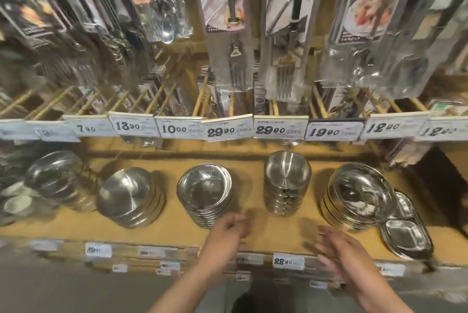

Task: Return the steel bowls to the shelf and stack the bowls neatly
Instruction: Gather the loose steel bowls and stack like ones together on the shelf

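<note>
While both hands held nothing, the tall stack of steel bowls [287, 182] stood on the shelf [255, 234] at twelve o'clock between them. The left hand [234, 225], fingers loosely curled, and the right hand [340, 244], fingers spread, were equally near.

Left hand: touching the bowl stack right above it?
Cannot tell. In the head view the left hand overlaps the bowl stack at its lower edge, but motion blur hides any contact or gap.
</note>
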Available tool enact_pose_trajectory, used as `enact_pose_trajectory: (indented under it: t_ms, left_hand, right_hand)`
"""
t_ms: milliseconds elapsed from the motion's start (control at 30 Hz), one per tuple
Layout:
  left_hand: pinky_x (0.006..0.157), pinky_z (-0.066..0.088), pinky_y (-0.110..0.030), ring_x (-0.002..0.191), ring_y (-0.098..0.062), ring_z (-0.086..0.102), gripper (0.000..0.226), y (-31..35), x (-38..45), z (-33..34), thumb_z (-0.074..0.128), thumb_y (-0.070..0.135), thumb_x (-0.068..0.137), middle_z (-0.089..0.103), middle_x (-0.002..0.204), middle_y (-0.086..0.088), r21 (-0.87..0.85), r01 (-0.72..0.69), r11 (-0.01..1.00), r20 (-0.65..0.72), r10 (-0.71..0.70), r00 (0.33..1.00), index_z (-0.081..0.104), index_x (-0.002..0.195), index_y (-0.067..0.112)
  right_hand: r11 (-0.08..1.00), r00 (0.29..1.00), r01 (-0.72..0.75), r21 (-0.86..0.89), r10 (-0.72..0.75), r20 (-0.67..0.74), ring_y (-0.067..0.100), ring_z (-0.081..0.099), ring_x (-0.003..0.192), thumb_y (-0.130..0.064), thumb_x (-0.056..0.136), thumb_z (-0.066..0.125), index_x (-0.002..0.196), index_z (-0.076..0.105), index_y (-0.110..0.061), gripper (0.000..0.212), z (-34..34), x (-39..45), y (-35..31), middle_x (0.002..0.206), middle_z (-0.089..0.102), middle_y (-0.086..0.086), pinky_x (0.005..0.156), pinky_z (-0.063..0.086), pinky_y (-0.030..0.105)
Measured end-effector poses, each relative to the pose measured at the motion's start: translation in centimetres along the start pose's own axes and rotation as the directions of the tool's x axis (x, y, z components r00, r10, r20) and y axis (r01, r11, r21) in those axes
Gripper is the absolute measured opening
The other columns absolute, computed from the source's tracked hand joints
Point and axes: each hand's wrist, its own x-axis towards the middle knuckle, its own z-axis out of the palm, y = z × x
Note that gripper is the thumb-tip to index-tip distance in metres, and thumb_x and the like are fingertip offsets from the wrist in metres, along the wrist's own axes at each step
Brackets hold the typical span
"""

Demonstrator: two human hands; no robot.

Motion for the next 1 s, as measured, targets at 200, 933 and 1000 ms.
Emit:
enact_pose_trajectory:
  t_ms: [200, 933, 1000]
  left_hand:
    - [0.085, 0.059, -0.036, 0.079, -0.001, 0.072, 0.019, -1.6, -3.0, -0.6, 0.054, 0.014, 0.100, 0.075, 0.081, 0.017, -0.118, 0.021, 0.993, -0.145, -0.038, 0.989, 0.071, 0.095, 0.017]
    - [0.112, 0.044, -0.043, 0.131, -0.010, 0.054, 0.036, -0.7, 7.0, 4.3, 0.043, 0.044, 0.105, 0.058, 0.143, 0.011, -0.207, -0.024, 0.978, -0.001, 0.024, 1.000, 0.058, 0.137, 0.035]
    - [0.106, 0.048, -0.039, 0.127, -0.002, 0.055, 0.033, 0.3, 8.4, 5.3, 0.035, 0.052, 0.105, 0.062, 0.134, 0.024, -0.251, 0.001, 0.968, 0.068, 0.017, 0.998, 0.064, 0.121, 0.051]
  right_hand:
    - [0.991, 0.986, -0.009, -0.137, 0.032, 0.165, 0.022, 0.067, 0.105, -0.017, 0.105, 0.049, 0.120, 0.064, -0.018, 0.021, 1.3, 0.9, -0.3, 0.114, 0.071, 0.006, 0.075, 0.053, 0.030]
    - [0.975, 0.984, 0.170, 0.142, -0.176, 0.029, 0.015, 0.058, 0.117, -0.037, 0.109, 0.031, 0.133, 0.044, -0.036, 0.027, 4.8, 8.5, -1.6, 0.129, 0.059, -0.005, 0.097, 0.045, 0.040]
    - [0.975, 0.981, 0.163, 0.152, -0.176, 0.077, 0.005, 0.058, 0.110, -0.043, 0.109, 0.027, 0.135, 0.043, -0.040, 0.031, 5.0, 9.1, -2.2, 0.120, 0.062, -0.015, 0.099, 0.043, 0.039]
